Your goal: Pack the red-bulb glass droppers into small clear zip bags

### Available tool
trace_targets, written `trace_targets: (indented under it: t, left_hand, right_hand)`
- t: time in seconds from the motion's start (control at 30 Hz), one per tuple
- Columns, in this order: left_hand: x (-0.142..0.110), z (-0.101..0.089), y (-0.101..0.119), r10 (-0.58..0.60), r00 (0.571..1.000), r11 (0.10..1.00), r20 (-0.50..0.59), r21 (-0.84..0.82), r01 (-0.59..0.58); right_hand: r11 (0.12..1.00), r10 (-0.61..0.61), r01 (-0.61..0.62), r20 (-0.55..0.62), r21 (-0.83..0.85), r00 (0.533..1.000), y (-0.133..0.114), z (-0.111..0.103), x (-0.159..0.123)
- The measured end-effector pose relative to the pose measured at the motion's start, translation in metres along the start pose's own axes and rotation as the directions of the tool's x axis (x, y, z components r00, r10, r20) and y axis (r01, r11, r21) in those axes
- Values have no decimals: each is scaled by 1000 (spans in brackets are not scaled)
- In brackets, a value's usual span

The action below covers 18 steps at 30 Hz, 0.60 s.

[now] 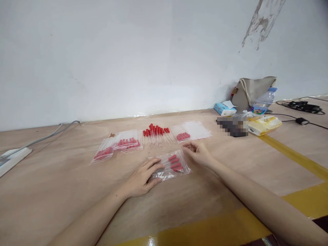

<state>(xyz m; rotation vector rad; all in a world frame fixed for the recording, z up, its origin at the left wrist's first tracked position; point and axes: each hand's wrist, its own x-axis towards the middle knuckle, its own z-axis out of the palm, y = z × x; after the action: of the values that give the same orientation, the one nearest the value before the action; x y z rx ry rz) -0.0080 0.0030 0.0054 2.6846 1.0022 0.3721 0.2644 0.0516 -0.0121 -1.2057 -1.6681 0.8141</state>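
On the left of the counter, filled bags overlap, perhaps to save room. The left hand, fingers spread, rests over the left end of the near bag, gripping nothing visible, probably to keep it from sliding. Behind, loose droppers lie fanned, bulbs away, seemingly central to suit either hand. Farther right, other bags lie flat. The right hand is half curled beside the near bag's right end; whether it pinches anything cannot be told.
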Motion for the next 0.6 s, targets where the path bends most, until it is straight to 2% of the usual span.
trace_targets:
  t: [0.07,0.2,0.37,0.6]
  left_hand:
    - [0,1,1,11,1000,1000,-9,-3,-11]
    - [1,1,2,37,999,999,-18,-1,-37]
    - [1,2,2,53,999,998,3,29,-53]
    - [2,4,2,65,998,994,19,82,-66]
  right_hand:
    - [985,-19,8,-62,-171,998,-4,-2,20]
    - [877,31,-54,-56,-478,998,-13,11,64]
    - [801,87,-93,-39,-592,995,-19,46,102]
    - [668,287,-164,49,-726,957,-31,71,123]
